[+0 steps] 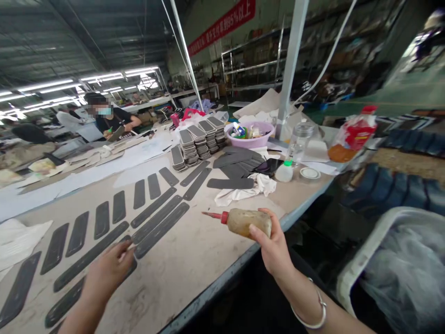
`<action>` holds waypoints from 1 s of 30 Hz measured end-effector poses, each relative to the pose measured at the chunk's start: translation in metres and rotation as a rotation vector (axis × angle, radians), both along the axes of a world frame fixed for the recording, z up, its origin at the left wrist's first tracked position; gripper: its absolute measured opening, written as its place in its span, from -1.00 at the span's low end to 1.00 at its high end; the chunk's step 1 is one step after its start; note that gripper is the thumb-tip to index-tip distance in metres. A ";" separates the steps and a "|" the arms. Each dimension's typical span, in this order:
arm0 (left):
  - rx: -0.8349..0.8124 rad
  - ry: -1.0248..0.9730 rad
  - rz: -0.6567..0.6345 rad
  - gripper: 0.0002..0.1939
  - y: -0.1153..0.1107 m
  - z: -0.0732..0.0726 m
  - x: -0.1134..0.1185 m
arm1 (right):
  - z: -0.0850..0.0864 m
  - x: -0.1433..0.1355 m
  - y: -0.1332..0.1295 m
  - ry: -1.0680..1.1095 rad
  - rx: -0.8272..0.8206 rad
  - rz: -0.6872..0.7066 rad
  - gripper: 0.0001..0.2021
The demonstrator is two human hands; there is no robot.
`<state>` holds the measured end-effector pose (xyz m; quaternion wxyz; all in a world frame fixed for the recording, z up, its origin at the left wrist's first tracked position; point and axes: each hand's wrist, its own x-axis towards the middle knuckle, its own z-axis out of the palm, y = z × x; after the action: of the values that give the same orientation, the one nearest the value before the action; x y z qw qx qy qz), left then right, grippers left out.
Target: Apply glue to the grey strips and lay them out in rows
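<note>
My right hand (269, 239) is wrapped round a cloudy squeeze bottle (245, 221) with a red cap and a thin red nozzle pointing left, held above the table's front edge. At the lower left my left hand (110, 266) is over the dark strips, its fingers pressed together at the end of one strip; something small and pale shows at the fingertips, too small to name. Dark grey strips with rounded ends (162, 229) lie in rows on the beige table (174, 283), several of them glossy.
Behind the strips stand stacked grey pieces (200, 141), a purple basin (250, 135), dark fabric pieces (238, 162), a white cloth (255, 188), a green-capped bottle (284, 171) and a glass jar (301, 141). A white bin (351, 269) is at right. A masked person (111, 118) works beyond.
</note>
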<state>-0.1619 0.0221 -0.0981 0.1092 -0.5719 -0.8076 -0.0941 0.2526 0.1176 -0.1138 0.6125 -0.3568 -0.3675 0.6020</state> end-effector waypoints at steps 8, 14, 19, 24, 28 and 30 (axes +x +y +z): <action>-0.024 0.062 -0.441 -0.66 0.223 -0.034 0.151 | 0.002 0.022 0.012 0.237 -0.216 -0.045 -0.50; -0.173 0.140 -0.625 -0.68 0.296 -0.041 0.184 | 0.003 0.029 0.017 0.314 -0.249 -0.001 -0.48; -0.269 0.196 -0.650 -0.75 0.302 -0.040 0.188 | 0.003 0.031 0.020 0.336 -0.243 0.055 -0.48; -0.226 0.261 -0.559 -0.63 0.281 -0.030 0.193 | 0.005 0.034 0.022 0.348 -0.236 0.043 -0.49; -0.169 0.305 -0.425 -0.67 0.239 -0.005 0.186 | 0.008 0.036 0.020 0.338 -0.210 0.025 -0.49; -0.157 0.324 -0.373 -0.67 0.203 0.008 0.178 | 0.009 0.035 0.019 0.323 -0.205 0.018 -0.49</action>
<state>0.0166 0.2250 -0.0898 0.1733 -0.7251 -0.6650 0.0433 0.2872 0.1365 -0.1052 0.6186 -0.3125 -0.2043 0.6913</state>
